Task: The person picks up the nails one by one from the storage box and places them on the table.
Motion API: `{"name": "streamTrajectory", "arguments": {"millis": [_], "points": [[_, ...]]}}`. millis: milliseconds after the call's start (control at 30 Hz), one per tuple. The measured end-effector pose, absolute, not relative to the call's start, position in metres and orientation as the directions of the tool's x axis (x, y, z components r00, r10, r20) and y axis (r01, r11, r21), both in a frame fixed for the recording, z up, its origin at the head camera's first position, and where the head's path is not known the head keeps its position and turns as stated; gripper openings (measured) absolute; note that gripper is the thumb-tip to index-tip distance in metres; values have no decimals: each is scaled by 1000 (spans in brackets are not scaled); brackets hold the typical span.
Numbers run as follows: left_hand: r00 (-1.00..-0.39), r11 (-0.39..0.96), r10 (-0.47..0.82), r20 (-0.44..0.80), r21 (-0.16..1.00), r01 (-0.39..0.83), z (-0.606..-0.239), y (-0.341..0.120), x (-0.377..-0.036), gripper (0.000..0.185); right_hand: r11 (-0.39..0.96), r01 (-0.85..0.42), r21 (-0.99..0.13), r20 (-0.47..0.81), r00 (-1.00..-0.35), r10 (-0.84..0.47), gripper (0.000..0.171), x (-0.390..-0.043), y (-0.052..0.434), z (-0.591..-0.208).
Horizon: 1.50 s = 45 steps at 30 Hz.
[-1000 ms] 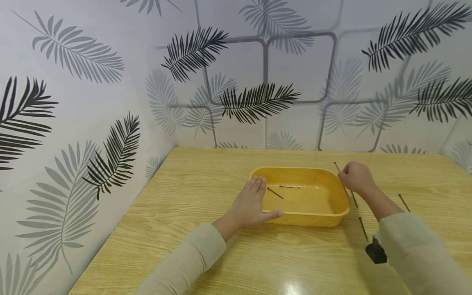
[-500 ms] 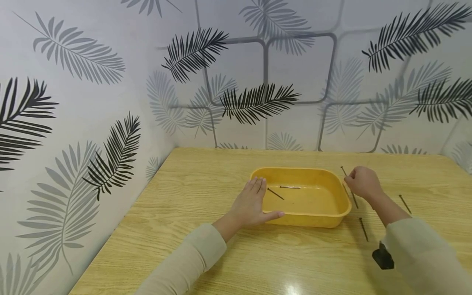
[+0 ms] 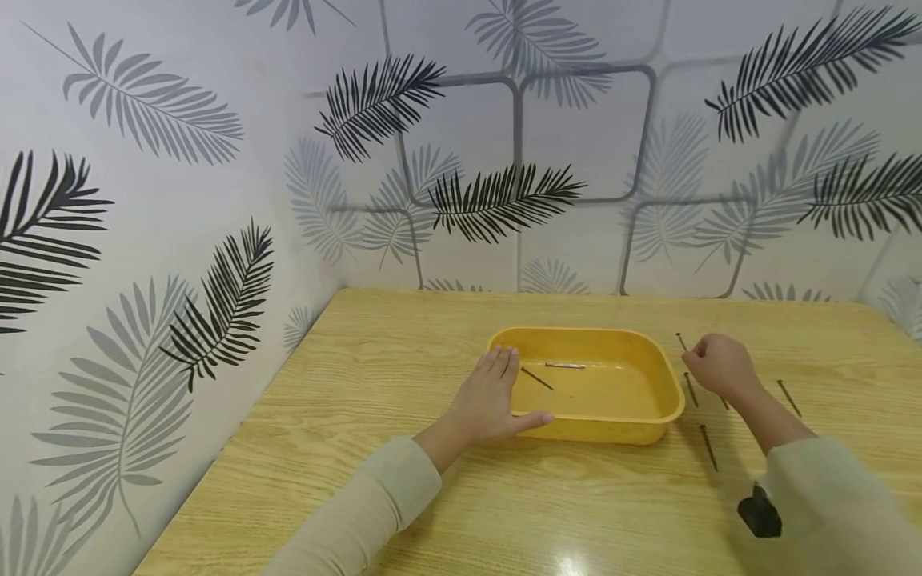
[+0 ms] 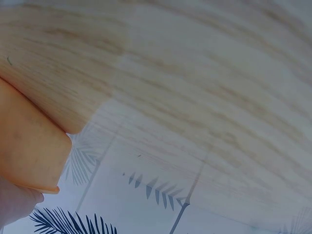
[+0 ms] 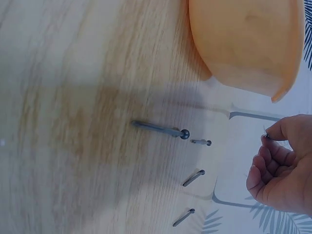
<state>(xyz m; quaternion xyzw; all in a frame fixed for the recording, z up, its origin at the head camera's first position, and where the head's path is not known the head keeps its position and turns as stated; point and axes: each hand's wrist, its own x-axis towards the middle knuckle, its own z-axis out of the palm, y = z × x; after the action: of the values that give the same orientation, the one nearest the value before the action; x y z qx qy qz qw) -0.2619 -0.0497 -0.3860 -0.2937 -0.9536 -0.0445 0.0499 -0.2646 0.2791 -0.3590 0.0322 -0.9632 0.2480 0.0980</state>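
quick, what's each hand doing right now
Left hand: open, straight fingers resting against the yellow plastic tray.
Right hand: closed, pinching a thin dark metal nail beside the tray.

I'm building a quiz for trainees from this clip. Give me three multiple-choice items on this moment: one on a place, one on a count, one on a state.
1. Where does the left hand rest?
A. on the tray's left rim
B. on the wall
C. inside a sleeve

2. How many nails lie inside the yellow tray?
A. none
B. two
C. five

3. What is the right hand doing?
A. lying flat on the table
B. pinching a nail
C. gripping the tray

Answers:
1 A: the left hand lies against the left rim of the yellow tray.
2 B: two nails show on the tray floor.
3 B: the right hand has curled fingers with a nail sticking out of its grip.
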Motion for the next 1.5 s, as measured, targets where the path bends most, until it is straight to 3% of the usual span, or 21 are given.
{"name": "streamTrajectory", "arguments": {"millis": [1500], "points": [[-814, 817, 563, 141, 56, 574, -386, -49, -261, 98, 877, -100, -470, 207, -978, -1, 43, -239, 308, -376]]}}
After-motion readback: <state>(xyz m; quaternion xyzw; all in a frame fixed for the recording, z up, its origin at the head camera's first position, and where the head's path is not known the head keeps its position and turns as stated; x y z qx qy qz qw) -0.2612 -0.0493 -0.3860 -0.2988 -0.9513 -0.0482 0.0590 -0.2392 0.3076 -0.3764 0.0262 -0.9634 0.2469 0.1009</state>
